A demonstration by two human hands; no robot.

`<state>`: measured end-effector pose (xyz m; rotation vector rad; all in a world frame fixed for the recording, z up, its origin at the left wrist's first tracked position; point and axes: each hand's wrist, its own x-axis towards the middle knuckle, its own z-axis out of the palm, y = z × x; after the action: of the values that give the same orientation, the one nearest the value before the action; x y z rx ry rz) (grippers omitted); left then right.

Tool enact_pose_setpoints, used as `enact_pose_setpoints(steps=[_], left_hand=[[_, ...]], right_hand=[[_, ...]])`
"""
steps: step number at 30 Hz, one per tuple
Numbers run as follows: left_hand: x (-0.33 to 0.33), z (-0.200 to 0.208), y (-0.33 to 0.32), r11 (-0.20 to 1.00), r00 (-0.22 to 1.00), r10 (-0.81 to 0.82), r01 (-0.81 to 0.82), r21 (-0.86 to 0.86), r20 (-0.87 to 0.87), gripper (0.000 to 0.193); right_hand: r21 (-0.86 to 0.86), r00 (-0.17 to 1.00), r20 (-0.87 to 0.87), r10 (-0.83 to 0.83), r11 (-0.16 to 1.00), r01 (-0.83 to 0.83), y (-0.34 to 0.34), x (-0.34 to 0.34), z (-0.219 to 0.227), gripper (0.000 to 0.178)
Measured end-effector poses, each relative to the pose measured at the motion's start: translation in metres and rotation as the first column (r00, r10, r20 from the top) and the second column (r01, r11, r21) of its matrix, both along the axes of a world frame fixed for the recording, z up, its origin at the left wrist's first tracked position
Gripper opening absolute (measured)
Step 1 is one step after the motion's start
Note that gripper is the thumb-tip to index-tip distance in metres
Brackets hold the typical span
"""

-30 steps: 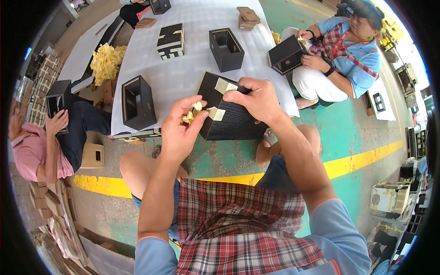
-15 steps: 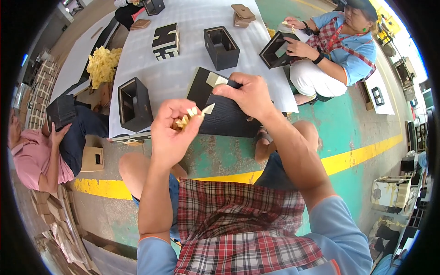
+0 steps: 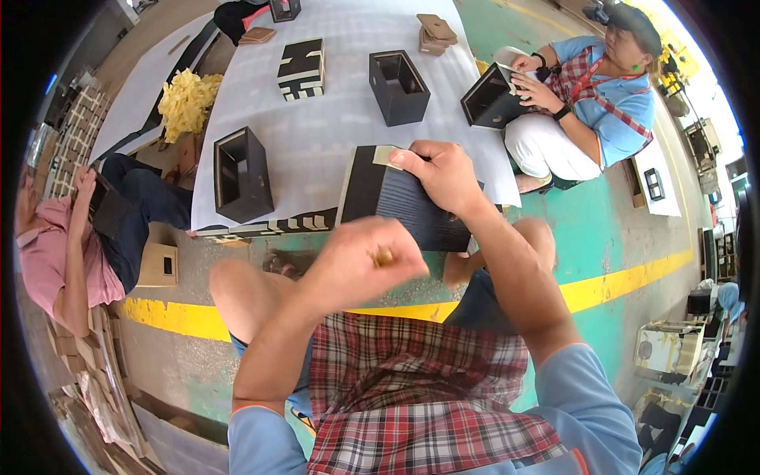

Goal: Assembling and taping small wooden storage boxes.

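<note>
A black wood-grained box (image 3: pixel 416 207) stands tilted in front of me at the near edge of the table. My right hand (image 3: pixel 446 176) grips its upper side, the thumb lying on a strip of cream masking tape (image 3: pixel 385 156) at the corner. Close by, on the near side of the box, my left hand (image 3: pixel 368 261) is curled, slightly smeared by motion. A bit of crumpled yellow tape (image 3: pixel 383 257) shows inside its fist.
On the white-covered table (image 3: pixel 317 134) stand several black boxes, one (image 3: pixel 301 70) with cream tape patches. Brown panels (image 3: pixel 435 33) are stacked at the back. A heap of yellow tape (image 3: pixel 188 103) lies left. Co-workers sit right and left, each holding a black box.
My left hand has moved right and down, its fingers closing over the crumpled tape. The box has turned in my right hand. The co-worker at right has brought both hands onto their box.
</note>
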<state>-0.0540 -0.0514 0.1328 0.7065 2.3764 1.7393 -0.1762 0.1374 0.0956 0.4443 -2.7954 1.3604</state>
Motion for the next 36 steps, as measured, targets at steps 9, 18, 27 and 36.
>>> enact_pose_setpoints(steps=[9,18,27,36], left_hand=[[-0.009,-0.018,-0.026,0.906,0.990,0.046,-0.096,0.412,0.130,0.034],[-0.018,-0.035,-0.017,0.878,0.901,0.415,-0.361,0.314,-0.126,0.028],[-0.018,-0.027,-0.001,0.763,0.802,0.582,-0.482,0.431,-0.133,0.030],[-0.014,-0.031,-0.005,0.833,0.857,0.492,-0.413,0.368,-0.151,0.037]], right_hand=[[-0.201,0.979,-0.126,0.159,0.963,-0.182,0.011,-0.002,0.002,0.044],[-0.257,0.926,-0.342,0.158,0.932,-0.254,0.000,0.011,0.000,0.046],[-0.179,0.854,-0.478,0.203,0.930,-0.321,0.010,0.017,0.010,0.051],[-0.110,0.793,-0.564,0.230,0.931,-0.349,0.006,0.020,0.010,0.053]])
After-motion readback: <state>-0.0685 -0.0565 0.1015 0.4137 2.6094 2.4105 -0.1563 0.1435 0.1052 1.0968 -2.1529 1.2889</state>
